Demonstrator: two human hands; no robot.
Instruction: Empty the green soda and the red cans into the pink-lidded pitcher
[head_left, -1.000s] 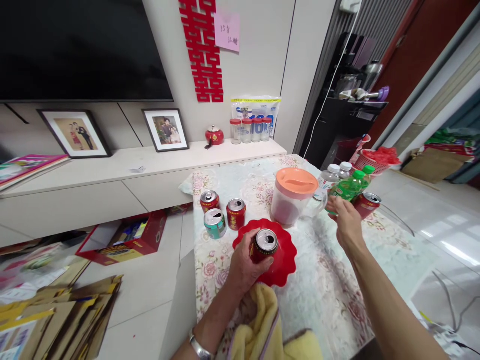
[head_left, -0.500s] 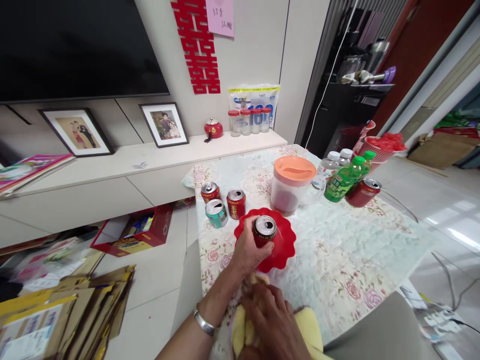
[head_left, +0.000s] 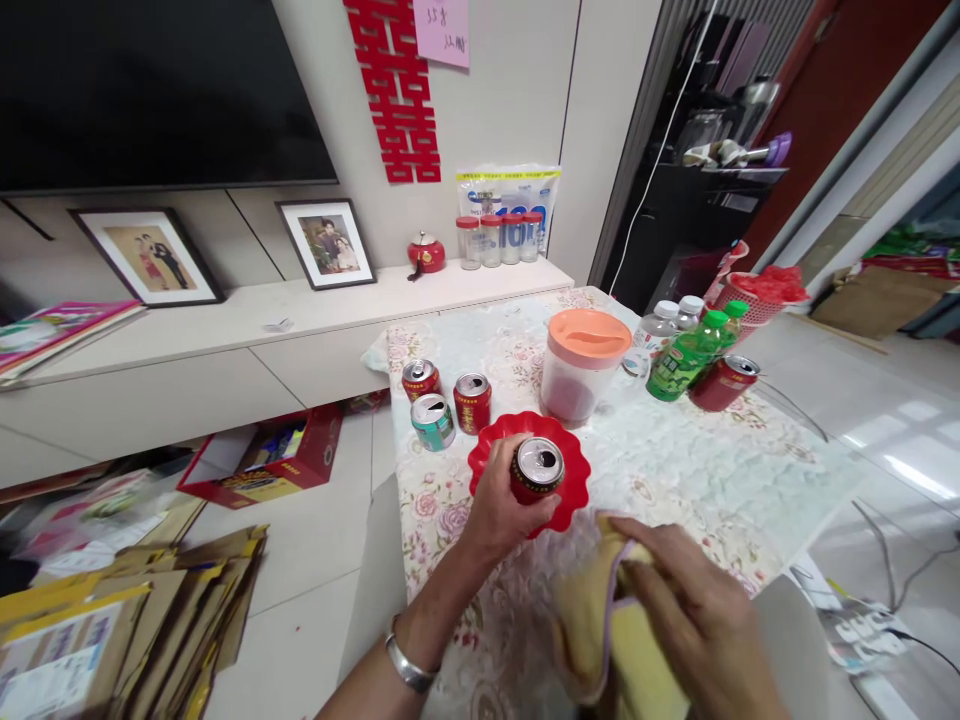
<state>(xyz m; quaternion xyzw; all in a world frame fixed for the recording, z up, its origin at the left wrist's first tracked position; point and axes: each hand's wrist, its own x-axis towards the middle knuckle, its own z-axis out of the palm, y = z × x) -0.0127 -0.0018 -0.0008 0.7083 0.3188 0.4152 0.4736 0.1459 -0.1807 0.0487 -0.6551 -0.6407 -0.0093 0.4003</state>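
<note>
My left hand (head_left: 504, 505) is wrapped round an opened red can (head_left: 537, 470), holding it over a red scalloped plate (head_left: 574, 478) on the floral tablecloth (head_left: 675, 480). My right hand (head_left: 694, 615) grips a yellow cloth (head_left: 600, 610) near the table's front edge, just right of the can. Three more opened cans, two red (head_left: 472, 401) and one teal (head_left: 433, 421), stand behind the plate on the left.
A pitcher with an orange lid (head_left: 583, 363) stands behind the plate. Bottles (head_left: 686, 355) and a tilted red can (head_left: 724, 382) are at the far right. Flattened cardboard (head_left: 112, 620) and a red box (head_left: 270, 465) lie on the floor left. A TV shelf (head_left: 300, 310) runs behind.
My right hand left the bottles at the far right, came down to the yellow cloth and has lifted it to the right of the can. The left hand kept hold of the can.
</note>
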